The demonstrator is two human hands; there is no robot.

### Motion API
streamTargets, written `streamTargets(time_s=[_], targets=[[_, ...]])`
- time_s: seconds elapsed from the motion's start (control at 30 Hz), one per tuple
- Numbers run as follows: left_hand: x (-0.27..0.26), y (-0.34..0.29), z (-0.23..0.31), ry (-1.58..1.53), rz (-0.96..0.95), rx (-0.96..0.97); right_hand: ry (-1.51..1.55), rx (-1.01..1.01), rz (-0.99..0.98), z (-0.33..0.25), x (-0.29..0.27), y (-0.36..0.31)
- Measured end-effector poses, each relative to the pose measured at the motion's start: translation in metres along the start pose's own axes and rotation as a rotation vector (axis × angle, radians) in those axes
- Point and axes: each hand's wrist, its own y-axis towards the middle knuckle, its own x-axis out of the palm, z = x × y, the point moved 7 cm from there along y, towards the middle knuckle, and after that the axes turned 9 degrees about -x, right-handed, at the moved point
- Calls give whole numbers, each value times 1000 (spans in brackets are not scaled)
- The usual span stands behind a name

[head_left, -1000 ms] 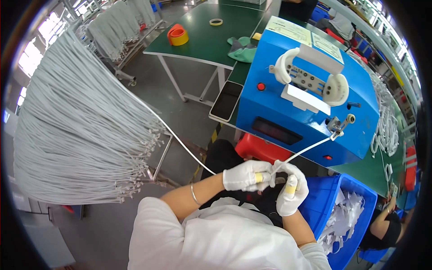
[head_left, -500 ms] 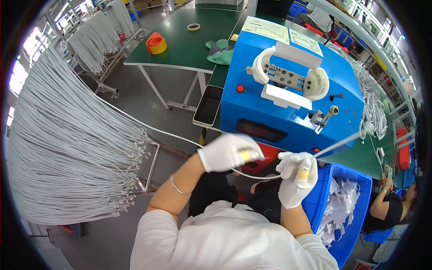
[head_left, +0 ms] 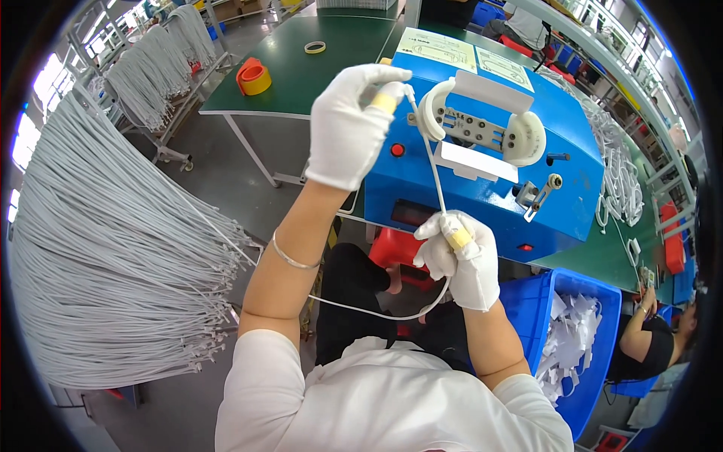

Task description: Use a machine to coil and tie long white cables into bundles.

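My left hand (head_left: 350,128), in a white glove with yellow tape on a finger, is raised beside the blue machine. Its fingers pinch a white cable (head_left: 435,169) close to its end, near the left one of two white curved holders (head_left: 431,113). From there the cable runs down to my right hand (head_left: 461,260), also gloved and taped, which is closed around it in front of the machine (head_left: 482,207). Below the right hand the cable hangs in a loop over my lap and passes behind my left forearm. The fingertips partly hide the cable's end.
Many grey-white cables (head_left: 113,248) hang in a thick bundle at left. A blue bin (head_left: 520,301) with white scraps stands by my right arm. On the green table (head_left: 339,38) lie orange-yellow tape (head_left: 254,77) and a small roll (head_left: 315,47). A co-worker's arm (head_left: 640,331) shows at right.
My left hand has gone up to the machine's left holder and now pinches the cable near its end. My right hand has shifted left; the end that pointed right from it now points away.
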Motion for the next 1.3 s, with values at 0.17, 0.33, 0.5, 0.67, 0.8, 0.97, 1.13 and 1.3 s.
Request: streamTargets(time_s=[0.17,0.33,0.5,0.67,0.8,0.97,1.13,1.3], targets=[[14,5,-15,-17,-33,-88,131,77,11,8,-3,-15],[10,0,-15,78,-22,-22,-154,84,158,-5,-63,-54],[0,-15,-14,74,-59,-15,-731,-199,492,-86,-158,-58],[-8,-61,-55,319,-462,-293,-882,-269,525,-142,-206,-13],[-13,-133,-121,523,-776,-555,-898,-77,386,-119,-237,26],[-47,-244,-226,855,-958,-790,-780,-81,424,-118,-243,21],[-40,-287,-236,800,-1042,-979,-669,-200,400,-132,-241,-1],[-22,-268,-231,746,-1009,-906,-529,-194,336,-129,-234,-16]])
